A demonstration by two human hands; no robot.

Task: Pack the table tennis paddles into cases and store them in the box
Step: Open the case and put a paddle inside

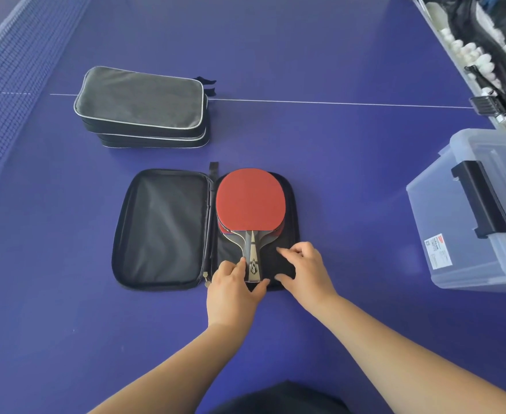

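Note:
A black paddle case (162, 228) lies unzipped and spread flat on the blue table. In its right half lies a red-faced paddle (250, 201), with the edge of a second paddle showing under it. My left hand (233, 289) pinches the end of the paddle's handle (253, 258) between thumb and fingers. My right hand (304, 271) hovers just right of the handle, over the case's right half, with fingers loosely curled and nothing in them. A clear plastic storage box (455, 249) with a black latch stands at the right, its lid on.
Two closed grey-and-black cases (139, 106) are stacked at the back left. The net (9, 85) runs along the left edge. At the far right, a bin of white balls (478, 58) holds black gear. A white centre line crosses the table.

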